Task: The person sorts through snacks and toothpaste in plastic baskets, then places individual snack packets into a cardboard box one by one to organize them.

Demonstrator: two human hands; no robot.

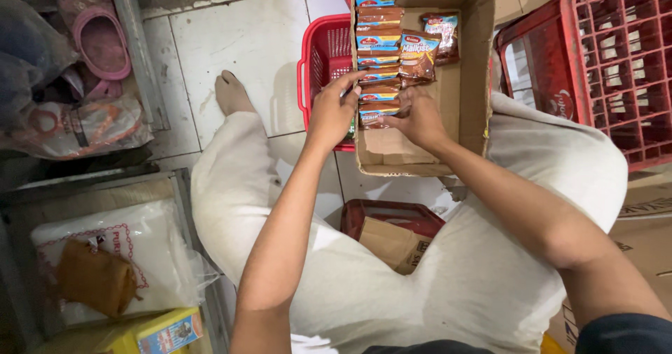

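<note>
— So where do the packets (379, 46) sit?
— Inside the box (476, 60), in a row along its left wall, running straight away from the person.
— And the fingers?
— Left hand (332, 112) grips the row's near end from the left; right hand (420, 119) closes on it from the right. Both touch it. Each packet lies crosswise, long axis left to right.

Packets (378, 53) in box (470, 81), basket (323, 60) left
</note>
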